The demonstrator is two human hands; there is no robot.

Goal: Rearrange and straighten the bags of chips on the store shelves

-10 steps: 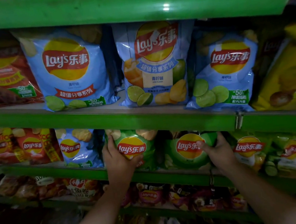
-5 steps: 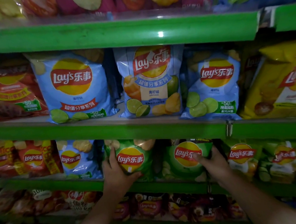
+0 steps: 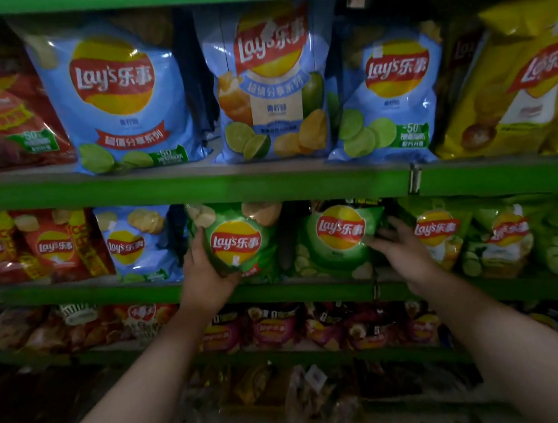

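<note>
On the middle shelf (image 3: 107, 292), left hand (image 3: 205, 274) holds left green bag (image 3: 240, 246); right hand (image 3: 402, 250), right green bag (image 3: 335, 239).

Middle shelf (image 3: 313, 292), green lip: 2 green Lay's bags side by side, dark gap between. Left green bag (image 3: 240, 246) upright, left hand (image 3: 205, 277) gripping its left edge. Right green bag (image 3: 338, 236) leaning slightly, right hand (image 3: 402, 253) holding its right edge. Small blue bag (image 3: 133, 247) upright further left.
</note>
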